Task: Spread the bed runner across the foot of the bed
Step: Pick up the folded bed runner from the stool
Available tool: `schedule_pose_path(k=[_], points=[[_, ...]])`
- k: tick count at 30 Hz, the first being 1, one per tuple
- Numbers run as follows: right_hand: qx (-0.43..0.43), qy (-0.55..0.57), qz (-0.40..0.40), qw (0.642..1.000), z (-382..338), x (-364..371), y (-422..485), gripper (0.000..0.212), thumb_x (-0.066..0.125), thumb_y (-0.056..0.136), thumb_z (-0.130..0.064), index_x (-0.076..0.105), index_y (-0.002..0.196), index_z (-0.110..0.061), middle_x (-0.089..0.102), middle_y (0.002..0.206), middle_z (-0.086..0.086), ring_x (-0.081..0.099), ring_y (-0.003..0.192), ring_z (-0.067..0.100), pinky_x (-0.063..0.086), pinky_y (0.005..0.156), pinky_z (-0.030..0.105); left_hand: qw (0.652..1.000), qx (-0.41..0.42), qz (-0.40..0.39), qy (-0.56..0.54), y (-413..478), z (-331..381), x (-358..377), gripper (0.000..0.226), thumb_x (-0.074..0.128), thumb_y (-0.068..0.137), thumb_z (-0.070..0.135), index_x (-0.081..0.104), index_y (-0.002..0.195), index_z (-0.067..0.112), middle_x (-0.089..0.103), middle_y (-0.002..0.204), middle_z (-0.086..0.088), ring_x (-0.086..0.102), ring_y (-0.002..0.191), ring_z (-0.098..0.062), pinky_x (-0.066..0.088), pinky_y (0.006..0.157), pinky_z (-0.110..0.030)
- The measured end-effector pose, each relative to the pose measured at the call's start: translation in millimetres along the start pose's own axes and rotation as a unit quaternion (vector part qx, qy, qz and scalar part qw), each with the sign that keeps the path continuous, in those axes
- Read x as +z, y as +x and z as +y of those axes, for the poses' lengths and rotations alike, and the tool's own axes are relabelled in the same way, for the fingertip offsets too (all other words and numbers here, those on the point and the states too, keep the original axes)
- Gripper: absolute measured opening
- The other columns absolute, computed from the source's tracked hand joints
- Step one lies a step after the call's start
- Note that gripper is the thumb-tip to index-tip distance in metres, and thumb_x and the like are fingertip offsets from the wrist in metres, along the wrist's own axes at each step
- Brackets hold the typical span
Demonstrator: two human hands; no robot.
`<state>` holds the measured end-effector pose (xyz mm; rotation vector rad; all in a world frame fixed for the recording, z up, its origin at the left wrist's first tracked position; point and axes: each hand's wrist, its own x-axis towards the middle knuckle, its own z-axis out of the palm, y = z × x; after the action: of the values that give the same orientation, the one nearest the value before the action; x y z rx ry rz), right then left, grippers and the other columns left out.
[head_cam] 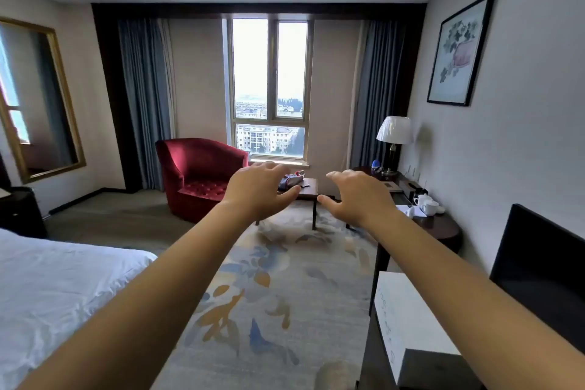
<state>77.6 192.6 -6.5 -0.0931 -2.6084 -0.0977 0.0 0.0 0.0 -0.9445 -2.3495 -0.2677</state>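
The bed (57, 288) with white sheets fills the lower left; only its near corner shows. No bed runner is on the part I can see. Both my arms stretch out in front of me over the patterned carpet (269, 310). My left hand (258, 188) and my right hand (353, 195) hover side by side in the air, fingers loosely spread and slightly bent, holding nothing. A folded grey and red cloth (292, 180) lies on a small dark side table (308, 191) beyond my hands; I cannot tell what it is.
A red armchair (198, 176) stands by the window (269, 89). Along the right wall runs a dark desk (433, 222) with a lamp (394, 136), white cups (425, 203), a white box (408, 326) and a black screen (538, 269). A gold-framed mirror (34, 98) hangs left.
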Motion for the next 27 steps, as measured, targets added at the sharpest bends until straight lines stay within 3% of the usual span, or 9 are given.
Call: schedule_pose_path(k=[4, 15, 27], points=[[0.006, 0.001, 0.009, 1.000, 14.6, 16.9, 22.5, 0.062, 0.047, 0.086, -0.059, 0.044, 0.137, -0.023, 0.059, 0.127, 0.003, 0.054, 0.117, 0.022, 0.048, 0.087, 0.036, 1.000, -0.007, 0.006, 0.013, 25.2, -8.4, 19.4, 0.044, 0.042, 0.087, 0.058, 0.055, 0.117, 0.029, 0.063, 0.109, 0.001, 0.058, 0.102, -0.020, 0.040, 0.073, -0.030], [0.003, -0.010, 0.020, 1.000, 36.2, 93.6, 149.4, 0.060, 0.048, 0.085, -0.059, 0.046, 0.136, -0.028, 0.060, 0.124, 0.000, 0.054, 0.115, 0.020, 0.049, 0.083, 0.035, 0.999, 0.009, 0.043, -0.021, 128.8, -79.6, 102.5, 0.044, 0.043, 0.087, 0.058, 0.055, 0.120, 0.031, 0.063, 0.118, 0.005, 0.056, 0.109, -0.017, 0.047, 0.083, -0.033], [0.022, -0.028, 0.029, 0.999, 63.7, 181.5, 315.4, 0.060, 0.046, 0.085, -0.062, 0.048, 0.133, -0.026, 0.062, 0.121, 0.002, 0.057, 0.111, 0.020, 0.050, 0.082, 0.035, 0.999, 0.011, 0.020, -0.031, 272.4, -178.9, 203.0, 0.048, 0.042, 0.090, 0.058, 0.053, 0.126, 0.028, 0.061, 0.121, 0.002, 0.056, 0.109, -0.018, 0.041, 0.076, -0.030]])
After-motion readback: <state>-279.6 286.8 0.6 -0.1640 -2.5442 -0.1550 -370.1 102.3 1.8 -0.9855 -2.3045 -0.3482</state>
